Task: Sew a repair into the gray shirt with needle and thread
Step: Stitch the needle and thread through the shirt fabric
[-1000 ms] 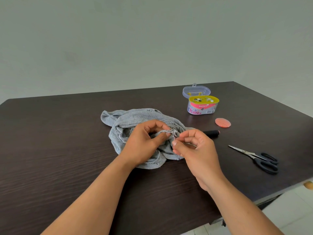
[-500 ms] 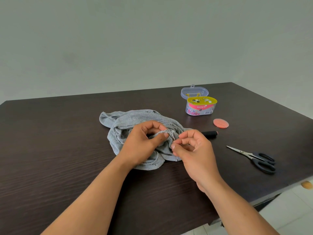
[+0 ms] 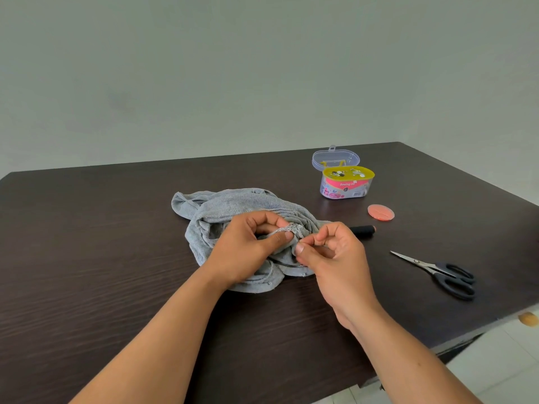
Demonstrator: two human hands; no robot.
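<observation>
Both hands over shirt (image 3: pixel 233 205) | left hand (image 3: pixel 248 252) curled, pinching fabric fold | right hand (image 3: pixel 332 255) at its 3 o'clock, thumb-forefinger pinched together; needle too small to confirm

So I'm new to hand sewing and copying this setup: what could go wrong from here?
The left hand pinches a bunched fold of the gray shirt right beside the right hand, whose fingertips pinch something too small to see, probably the needle; a slip could prick the left thumb. Bunched layers might get stitched together. The black thread spool lies on its side and may roll.
</observation>
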